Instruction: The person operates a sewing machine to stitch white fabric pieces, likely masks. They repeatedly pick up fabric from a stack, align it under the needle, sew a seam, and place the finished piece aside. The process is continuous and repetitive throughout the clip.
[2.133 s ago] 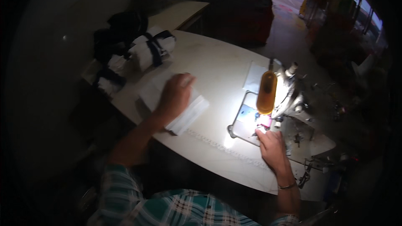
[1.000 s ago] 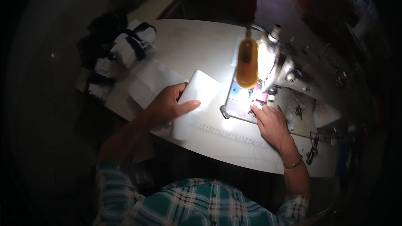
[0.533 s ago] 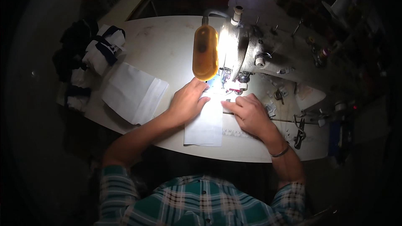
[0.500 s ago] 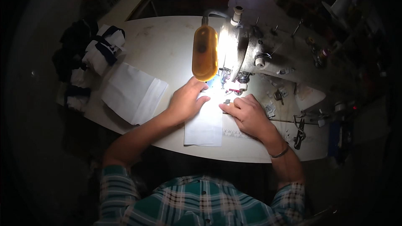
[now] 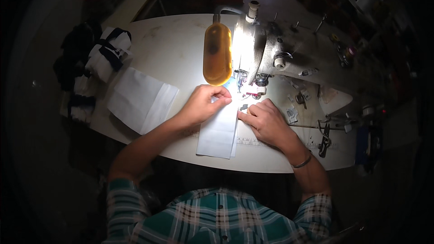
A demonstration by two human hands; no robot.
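Observation:
A folded strip of white fabric [image 5: 216, 138] lies lengthwise in front of the sewing machine [image 5: 282, 56], its far end in the glare under the needle area. My left hand [image 5: 202, 105] rests over its left side, thumb and forefinger pinched together at the fabric near the presser foot [image 5: 241, 91]. On the other side, my right hand [image 5: 267, 123] has curled fingers, with the fingertips closed at the strip's right edge. Strong light washes out the stitching spot, so the needle and seam cannot be made out.
An amber lamp [image 5: 217, 54] hangs left of the machine head. Another folded white cloth [image 5: 140, 99] lies left on the table [image 5: 176, 31], beside bundled white and dark cloth pieces [image 5: 106, 54]. Thread snips [image 5: 324, 140] lie at right, and a printed ruler scale [image 5: 251, 143] runs near the front edge.
My left thumb and forefinger, apart before, are now pinched together nearer the strip's right edge. The strip's near end has turned slightly, showing an under layer at its right. My right hand stays nearly still.

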